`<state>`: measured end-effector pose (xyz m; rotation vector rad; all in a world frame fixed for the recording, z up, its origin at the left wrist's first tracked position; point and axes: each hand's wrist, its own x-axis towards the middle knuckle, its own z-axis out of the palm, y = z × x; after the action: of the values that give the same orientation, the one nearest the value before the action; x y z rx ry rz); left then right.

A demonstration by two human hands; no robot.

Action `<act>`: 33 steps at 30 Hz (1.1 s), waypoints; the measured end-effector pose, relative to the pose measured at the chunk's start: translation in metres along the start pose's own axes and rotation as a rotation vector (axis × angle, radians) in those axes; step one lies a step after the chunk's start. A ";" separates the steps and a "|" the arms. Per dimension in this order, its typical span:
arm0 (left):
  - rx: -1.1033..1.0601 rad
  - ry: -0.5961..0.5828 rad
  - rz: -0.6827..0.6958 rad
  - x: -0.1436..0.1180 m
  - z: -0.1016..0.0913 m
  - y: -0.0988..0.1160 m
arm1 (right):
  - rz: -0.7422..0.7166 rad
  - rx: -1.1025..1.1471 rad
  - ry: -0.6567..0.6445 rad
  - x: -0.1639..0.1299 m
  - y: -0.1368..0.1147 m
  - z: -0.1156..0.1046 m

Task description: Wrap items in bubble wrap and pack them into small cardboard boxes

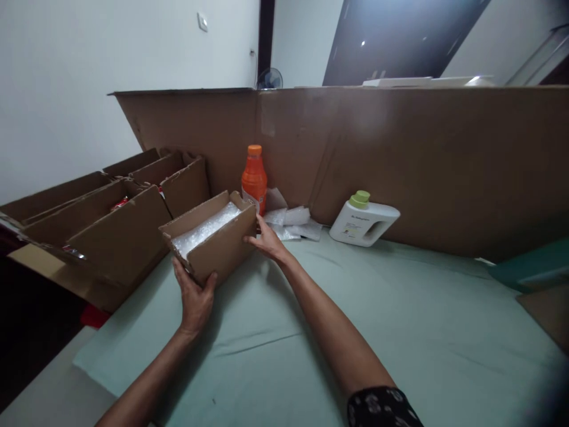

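Observation:
Between my hands is a small open cardboard box (226, 246), tilted, with clear bubble wrap (207, 228) lying inside it. My left hand (194, 299) grips its near left corner, thumb on the front wall. At the opposite end, my right hand (267, 239) is closed on the right edge. Just behind the box stands an orange bottle (255, 181) with an orange cap, its lower part partly hidden. Several pieces of bubble wrap (296, 222) lie to the right of that bottle.
A white jug (364, 222) with a green cap leans against the tall cardboard wall (422, 166) at the back. On the left sit larger open cardboard boxes (128, 237) with some red items inside. Pale green cloth (284, 350) covers the table.

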<state>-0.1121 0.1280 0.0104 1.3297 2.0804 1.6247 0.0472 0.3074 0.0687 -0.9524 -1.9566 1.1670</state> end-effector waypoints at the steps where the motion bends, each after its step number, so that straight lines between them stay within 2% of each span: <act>1: 0.010 0.047 -0.001 0.011 0.006 -0.002 | 0.018 -0.016 0.026 0.010 0.002 0.008; 3: 0.028 0.117 -0.019 0.030 0.017 -0.005 | 0.046 -0.042 0.074 0.029 0.005 0.026; 7: 0.048 0.166 -0.096 0.065 0.041 -0.010 | 0.098 -0.061 0.117 0.060 0.012 0.060; 11: 0.053 0.192 -0.141 0.091 0.060 -0.016 | 0.144 -0.055 0.075 0.076 0.023 0.087; 16: 0.062 0.199 -0.160 0.111 0.077 -0.025 | 0.147 -0.043 0.027 0.085 0.035 0.108; 22: 0.066 0.191 -0.150 0.125 0.083 -0.030 | 0.135 -0.034 0.000 0.090 0.043 0.112; 28: 0.092 0.173 -0.162 0.137 0.080 -0.033 | 0.069 -0.023 -0.105 0.085 0.039 0.110; 31: 0.096 0.113 -0.184 0.131 0.070 -0.029 | 0.021 -0.023 -0.177 0.060 0.030 0.106; 33: 0.084 0.025 -0.200 0.111 0.061 -0.022 | 0.008 -0.037 -0.217 0.024 0.025 0.095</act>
<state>-0.1505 0.2504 0.0087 1.0884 2.2380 1.4940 -0.0366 0.2960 0.0136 -0.8836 -2.1532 1.2885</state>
